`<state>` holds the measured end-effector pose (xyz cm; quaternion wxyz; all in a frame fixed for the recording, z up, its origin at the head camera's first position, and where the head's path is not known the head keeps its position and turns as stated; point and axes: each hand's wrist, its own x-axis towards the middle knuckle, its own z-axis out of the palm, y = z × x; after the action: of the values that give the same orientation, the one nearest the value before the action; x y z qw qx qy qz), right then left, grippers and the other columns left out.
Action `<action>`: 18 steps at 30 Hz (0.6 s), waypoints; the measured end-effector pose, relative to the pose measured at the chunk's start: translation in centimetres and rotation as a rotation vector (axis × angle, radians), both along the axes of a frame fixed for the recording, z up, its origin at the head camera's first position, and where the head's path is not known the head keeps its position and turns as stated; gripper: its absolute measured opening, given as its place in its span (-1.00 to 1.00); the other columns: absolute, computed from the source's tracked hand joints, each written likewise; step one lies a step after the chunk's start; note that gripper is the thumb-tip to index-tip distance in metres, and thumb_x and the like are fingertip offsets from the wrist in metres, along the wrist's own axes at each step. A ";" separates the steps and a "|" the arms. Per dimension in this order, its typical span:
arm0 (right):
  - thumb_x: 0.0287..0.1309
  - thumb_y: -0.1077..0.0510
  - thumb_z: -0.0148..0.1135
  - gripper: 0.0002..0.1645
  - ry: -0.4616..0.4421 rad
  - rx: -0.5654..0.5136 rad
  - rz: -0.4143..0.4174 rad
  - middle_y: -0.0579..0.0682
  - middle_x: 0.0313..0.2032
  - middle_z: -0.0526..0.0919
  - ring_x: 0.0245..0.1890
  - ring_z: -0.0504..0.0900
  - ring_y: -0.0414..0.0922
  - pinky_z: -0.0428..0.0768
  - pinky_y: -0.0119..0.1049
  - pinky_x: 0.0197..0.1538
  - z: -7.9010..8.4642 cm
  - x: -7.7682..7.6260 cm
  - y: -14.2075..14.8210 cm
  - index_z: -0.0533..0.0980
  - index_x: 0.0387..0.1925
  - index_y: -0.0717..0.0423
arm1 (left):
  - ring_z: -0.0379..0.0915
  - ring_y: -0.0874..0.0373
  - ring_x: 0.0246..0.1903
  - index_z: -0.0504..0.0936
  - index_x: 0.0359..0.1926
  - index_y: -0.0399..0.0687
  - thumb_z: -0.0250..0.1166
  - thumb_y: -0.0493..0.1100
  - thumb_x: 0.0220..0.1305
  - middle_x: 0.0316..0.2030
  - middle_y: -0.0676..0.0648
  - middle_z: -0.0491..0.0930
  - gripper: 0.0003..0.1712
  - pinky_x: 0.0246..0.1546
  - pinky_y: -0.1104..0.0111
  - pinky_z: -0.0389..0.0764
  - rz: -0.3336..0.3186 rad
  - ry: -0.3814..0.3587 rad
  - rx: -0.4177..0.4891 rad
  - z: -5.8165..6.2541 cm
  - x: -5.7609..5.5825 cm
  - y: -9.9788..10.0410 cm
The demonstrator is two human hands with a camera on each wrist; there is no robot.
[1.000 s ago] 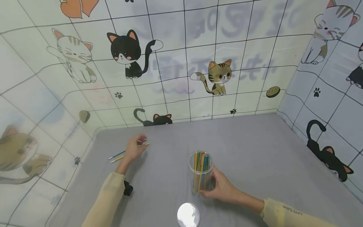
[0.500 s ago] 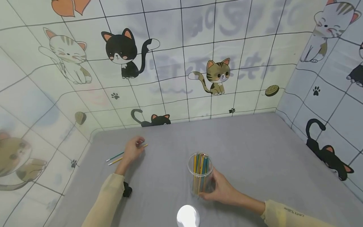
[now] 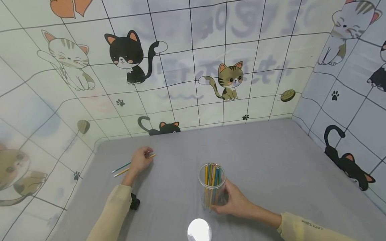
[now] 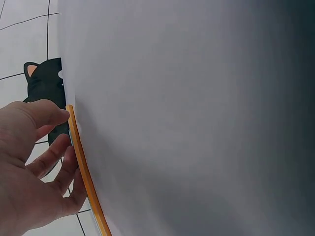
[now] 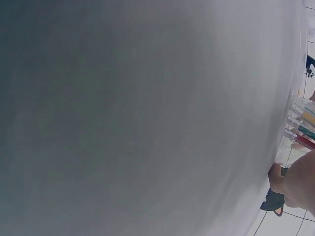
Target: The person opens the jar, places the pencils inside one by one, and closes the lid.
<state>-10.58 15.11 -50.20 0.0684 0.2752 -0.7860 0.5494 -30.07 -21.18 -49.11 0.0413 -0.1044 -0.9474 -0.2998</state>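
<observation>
At the table's left, my left hand (image 3: 141,162) bends over a yellow pencil (image 3: 122,172), whose tip shows past the fingers. In the left wrist view, the thumb meets this yellow pencil (image 4: 86,172) near one end, and the other fingers curl on its far side. A teal pencil (image 3: 121,167) lies beside it, partly hidden by the hand. My right hand (image 3: 236,199) grips a clear cup (image 3: 212,187) low on its right side, thumb across the front. Several yellow and teal pencils (image 3: 214,175) stand in the cup, and in the right wrist view a red pencil (image 5: 306,141) shows too.
A shiny round disc (image 3: 199,231) lies on the grey table (image 3: 256,157) in front of the cup. A black device (image 3: 134,202) sits on my left wrist. Cat-printed sheets (image 3: 181,43) wall the table at the back and both sides.
The head view has shifted slightly, moving the scene a little left and down. My left hand stays over the yellow pencil, its fingers drawn closer to it. My right hand keeps its grip on the cup.
</observation>
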 end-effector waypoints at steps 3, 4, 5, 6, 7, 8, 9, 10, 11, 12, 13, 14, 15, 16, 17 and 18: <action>-0.20 0.21 0.62 0.03 0.004 -0.005 0.001 -0.06 0.14 0.57 0.13 0.54 -0.11 0.56 -0.13 0.09 0.0 0.0 0.0 0.29 0.35 0.06 | 0.50 -0.22 -0.10 0.60 -0.04 -0.31 0.31 -0.43 0.09 -0.13 -0.33 0.57 -0.65 -0.12 -0.04 0.53 -0.008 0.007 -0.010 -0.1 -0.1 0.0; -0.20 0.22 0.62 0.03 0.007 -0.006 0.002 -0.06 0.13 0.58 0.12 0.54 -0.11 0.56 -0.13 0.09 0.0 0.0 0.0 0.29 0.34 0.06 | 0.51 -0.22 -0.11 0.61 -0.05 -0.31 0.30 -0.44 0.09 -0.14 -0.33 0.57 -0.66 -0.13 -0.04 0.53 -0.010 0.006 -0.014 -0.1 -0.2 -0.1; -0.20 0.22 0.62 0.04 0.010 -0.007 0.003 -0.06 0.13 0.58 0.12 0.54 -0.11 0.56 -0.13 0.09 0.0 0.0 0.0 0.29 0.35 0.07 | 0.51 -0.22 -0.12 0.61 -0.06 -0.30 0.30 -0.44 0.09 -0.15 -0.32 0.57 -0.67 -0.14 -0.04 0.53 -0.010 0.004 -0.022 -0.2 -0.2 -0.1; -0.21 0.22 0.62 0.03 0.013 -0.007 0.003 -0.06 0.12 0.58 0.11 0.55 -0.11 0.56 -0.14 0.08 0.0 0.0 0.0 0.29 0.34 0.07 | 0.51 -0.21 -0.12 0.61 -0.07 -0.30 0.30 -0.44 0.09 -0.16 -0.32 0.58 -0.68 -0.14 -0.04 0.53 -0.010 0.000 -0.031 -0.2 -0.3 -0.1; -0.21 0.22 0.62 0.03 0.014 -0.006 0.004 -0.06 0.11 0.59 0.10 0.55 -0.12 0.57 -0.15 0.07 0.0 0.0 0.0 0.30 0.34 0.07 | 0.51 -0.21 -0.13 0.62 -0.08 -0.29 0.30 -0.45 0.09 -0.17 -0.31 0.59 -0.69 -0.15 -0.04 0.54 -0.010 -0.003 -0.042 -0.3 -0.3 -0.1; -0.20 0.22 0.61 0.03 0.014 -0.006 0.006 -0.06 0.11 0.59 0.09 0.55 -0.12 0.57 -0.15 0.06 0.0 0.0 0.0 0.29 0.34 0.08 | 0.52 -0.20 -0.14 0.63 -0.10 -0.29 0.29 -0.45 0.09 -0.18 -0.30 0.59 -0.70 -0.16 -0.03 0.54 -0.009 -0.008 -0.051 -0.3 -0.3 -0.1; -0.20 0.22 0.61 0.02 0.014 -0.005 0.008 -0.06 0.10 0.59 0.08 0.56 -0.12 0.58 -0.16 0.05 0.0 0.0 0.0 0.30 0.33 0.08 | 0.52 -0.19 -0.14 0.64 -0.11 -0.27 0.29 -0.46 0.10 -0.18 -0.29 0.60 -0.71 -0.16 -0.02 0.54 -0.007 -0.015 -0.060 -0.3 -0.3 0.0; -0.20 0.22 0.61 0.02 0.011 -0.004 0.008 -0.07 0.10 0.60 0.08 0.56 -0.13 0.58 -0.17 0.05 0.0 0.0 0.0 0.30 0.33 0.08 | 0.52 -0.17 -0.15 0.64 -0.12 -0.26 0.28 -0.46 0.10 -0.20 -0.27 0.60 -0.73 -0.17 -0.01 0.55 -0.005 -0.022 -0.074 -0.3 -0.3 0.0; -0.20 0.22 0.61 0.01 0.007 -0.003 0.008 -0.07 0.10 0.60 0.08 0.56 -0.13 0.58 -0.17 0.05 0.0 0.0 0.0 0.30 0.33 0.07 | 0.53 -0.16 -0.16 0.65 -0.13 -0.26 0.28 -0.46 0.11 -0.21 -0.26 0.61 -0.74 -0.17 0.00 0.55 -0.005 -0.026 -0.086 -0.3 -0.3 0.1; -0.19 0.22 0.61 0.01 0.003 -0.003 0.008 -0.08 0.10 0.59 0.08 0.56 -0.13 0.57 -0.17 0.06 0.0 0.1 0.0 0.30 0.33 0.07 | 0.53 -0.14 -0.18 0.66 -0.14 -0.25 0.27 -0.47 0.12 -0.22 -0.24 0.62 -0.75 -0.19 0.01 0.56 -0.003 -0.031 -0.096 -0.2 -0.3 0.2; -0.19 0.21 0.61 0.01 -0.002 -0.004 0.008 -0.08 0.10 0.59 0.09 0.55 -0.13 0.56 -0.17 0.07 0.0 0.1 -0.1 0.30 0.33 0.07 | 0.54 -0.13 -0.20 0.66 -0.16 -0.24 0.26 -0.47 0.13 -0.24 -0.23 0.62 -0.75 -0.21 0.03 0.57 -0.001 -0.036 -0.104 -0.2 -0.3 0.3; -0.19 0.21 0.62 0.01 -0.001 -0.003 0.005 -0.08 0.11 0.59 0.09 0.55 -0.13 0.56 -0.17 0.08 0.1 0.1 -0.1 0.30 0.33 0.07 | 0.54 -0.11 -0.23 0.66 -0.17 -0.24 0.26 -0.48 0.12 -0.27 -0.21 0.62 -0.75 -0.23 0.05 0.57 -0.006 -0.036 -0.113 -0.1 -0.3 0.4; -0.20 0.21 0.62 0.01 -0.001 -0.004 0.002 -0.08 0.11 0.59 0.09 0.55 -0.13 0.56 -0.17 0.08 0.1 0.1 -0.1 0.30 0.33 0.07 | 0.53 -0.09 -0.26 0.67 -0.17 -0.24 0.25 -0.49 0.12 -0.29 -0.20 0.62 -0.75 -0.26 0.07 0.57 -0.010 -0.035 -0.126 -0.1 -0.3 0.5; -0.20 0.22 0.61 0.01 0.000 -0.005 0.000 -0.07 0.11 0.59 0.09 0.55 -0.13 0.56 -0.17 0.08 0.1 0.1 -0.1 0.30 0.33 0.07 | 0.53 -0.08 -0.29 0.67 -0.18 -0.24 0.24 -0.50 0.11 -0.31 -0.19 0.61 -0.74 -0.29 0.09 0.57 -0.013 -0.037 -0.134 0.0 -0.2 0.7; -0.21 0.22 0.61 0.01 0.002 -0.005 -0.002 -0.07 0.10 0.60 0.09 0.56 -0.12 0.55 -0.16 0.09 0.1 0.1 -0.1 0.31 0.32 0.07 | 0.52 -0.06 -0.32 0.67 -0.18 -0.23 0.24 -0.51 0.10 -0.33 -0.17 0.61 -0.73 -0.32 0.11 0.57 -0.016 -0.038 -0.141 0.0 -0.2 0.8; -0.21 0.22 0.61 0.01 0.006 -0.006 -0.003 -0.07 0.10 0.60 0.08 0.56 -0.12 0.56 -0.16 0.08 0.1 0.1 -0.1 0.31 0.32 0.08 | 0.51 -0.05 -0.34 0.67 -0.19 -0.23 0.23 -0.52 0.08 -0.35 -0.16 0.60 -0.72 -0.34 0.13 0.56 -0.020 -0.039 -0.148 0.1 -0.2 0.9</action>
<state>-10.51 15.04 -50.15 0.0722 0.2753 -0.7846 0.5508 -30.27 -20.33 -49.06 0.0118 -0.1107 -0.9665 -0.2311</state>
